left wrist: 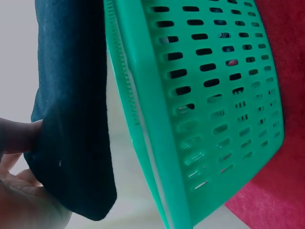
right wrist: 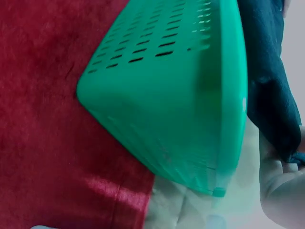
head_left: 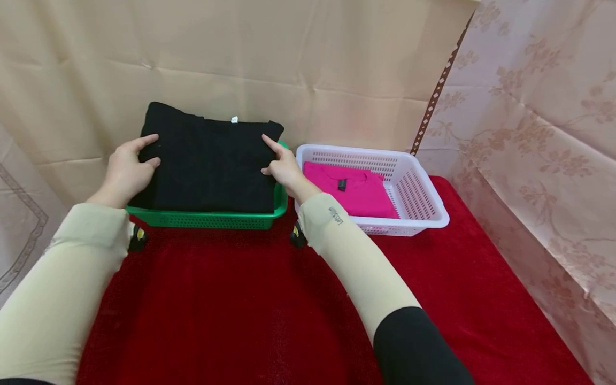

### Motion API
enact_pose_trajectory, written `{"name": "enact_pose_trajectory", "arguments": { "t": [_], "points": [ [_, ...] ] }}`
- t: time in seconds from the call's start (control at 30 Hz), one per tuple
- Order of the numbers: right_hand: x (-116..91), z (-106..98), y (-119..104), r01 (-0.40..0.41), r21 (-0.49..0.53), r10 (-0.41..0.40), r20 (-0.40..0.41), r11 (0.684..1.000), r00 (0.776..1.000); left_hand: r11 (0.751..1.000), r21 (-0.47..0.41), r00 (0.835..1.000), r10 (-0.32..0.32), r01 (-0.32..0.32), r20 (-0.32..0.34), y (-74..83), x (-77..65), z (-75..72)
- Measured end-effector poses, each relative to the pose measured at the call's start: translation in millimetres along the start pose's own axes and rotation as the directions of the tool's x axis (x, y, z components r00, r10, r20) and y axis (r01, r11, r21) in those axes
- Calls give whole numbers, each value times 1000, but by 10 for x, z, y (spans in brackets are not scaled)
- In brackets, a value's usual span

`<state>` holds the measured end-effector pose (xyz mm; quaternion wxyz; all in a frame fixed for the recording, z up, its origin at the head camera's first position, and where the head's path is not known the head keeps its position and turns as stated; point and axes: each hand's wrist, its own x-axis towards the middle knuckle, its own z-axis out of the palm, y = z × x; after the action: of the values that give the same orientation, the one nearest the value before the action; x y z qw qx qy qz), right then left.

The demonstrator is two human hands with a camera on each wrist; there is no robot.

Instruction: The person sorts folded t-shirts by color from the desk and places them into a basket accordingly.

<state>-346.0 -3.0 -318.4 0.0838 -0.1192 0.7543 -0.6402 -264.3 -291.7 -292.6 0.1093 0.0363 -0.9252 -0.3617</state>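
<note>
Folded black knit garment (head_left: 209, 163) sits on top of the green perforated plastic basket (head_left: 212, 218), overhanging its rim on the left and rear – a small white tag shows at its far edge. Left hand (head_left: 127, 171) grips the garment's left edge, thumb on top and fingers curled at the side; in the left wrist view the fingers (left wrist: 19, 138) pinch the dark cloth (left wrist: 71, 119) just beside the green basket wall (left wrist: 209, 109). Right hand (head_left: 284, 166) holds the garment's right edge, index finger stretched along the top and thumb pressed against the side; the right wrist view shows the basket corner (right wrist: 176, 105) and dark cloth (right wrist: 271, 100) hanging past it, fingers mostly out of frame.

Green basket stands on the red velvet tablecloth (head_left: 269, 310), toward the rear left. Just beside it on the right – a white perforated plastic basket (head_left: 418, 192) with a folded pink shirt (head_left: 353, 192) lying inside. Beige sleeves cover both forearms. Beige cloth backdrop (head_left: 269, 53) behind, floral patterned curtain (head_left: 539, 133) on the right.
</note>
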Motion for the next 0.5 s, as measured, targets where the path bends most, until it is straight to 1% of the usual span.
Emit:
{"name": "enact_pose_trajectory", "arguments": {
  "t": [0.1,0.3,0.4,0.5],
  "points": [
    [17,4,35,12,-38,-13,-18,999,1000,1000,11,1000,8,-8,0,-5,36,49],
    [14,15,102,10,-89,-11,-13,996,1000,1000,31,1000,7,-8,2,-57,76,111],
    [18,30,133,6,-146,-9,-19,989,1000,999,34,1000,-5,5,7,-85,90,131],
    [31,52,163,-4,-226,-3,-29,974,1000,999,48,1000,-3,3,7,-121,100,159]
  ]
}}
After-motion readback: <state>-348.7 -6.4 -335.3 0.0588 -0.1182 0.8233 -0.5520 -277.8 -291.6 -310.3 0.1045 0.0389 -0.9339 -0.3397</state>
